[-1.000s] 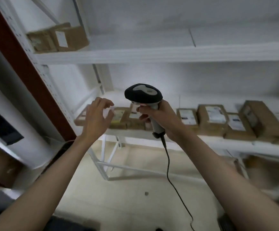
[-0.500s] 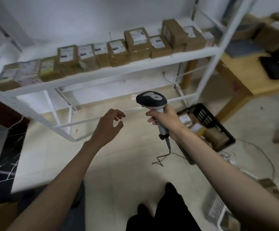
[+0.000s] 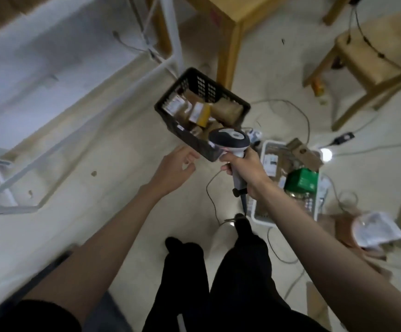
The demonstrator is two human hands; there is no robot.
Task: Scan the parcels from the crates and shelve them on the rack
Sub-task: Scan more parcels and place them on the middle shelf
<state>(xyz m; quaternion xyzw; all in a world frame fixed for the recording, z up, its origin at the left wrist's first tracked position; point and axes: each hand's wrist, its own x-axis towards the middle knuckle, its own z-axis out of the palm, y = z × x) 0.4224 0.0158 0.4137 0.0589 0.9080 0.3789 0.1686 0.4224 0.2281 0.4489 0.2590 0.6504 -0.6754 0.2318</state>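
View from above, looking down at a pale floor. The right hand (image 3: 245, 167) has its grip clamped around the handle of a grey-and-black barcode scanner (image 3: 230, 142), cable trailing down. The left hand (image 3: 175, 167) reaches forward, fingers loose and apart, holding nothing, just short of a black plastic crate (image 3: 194, 92) on the floor filled with brown parcels (image 3: 226, 111). A white crate (image 3: 264, 149) with more packages sits to the right. The white rack (image 3: 168, 44) stands at upper left, beside a wooden desk (image 3: 228, 32).
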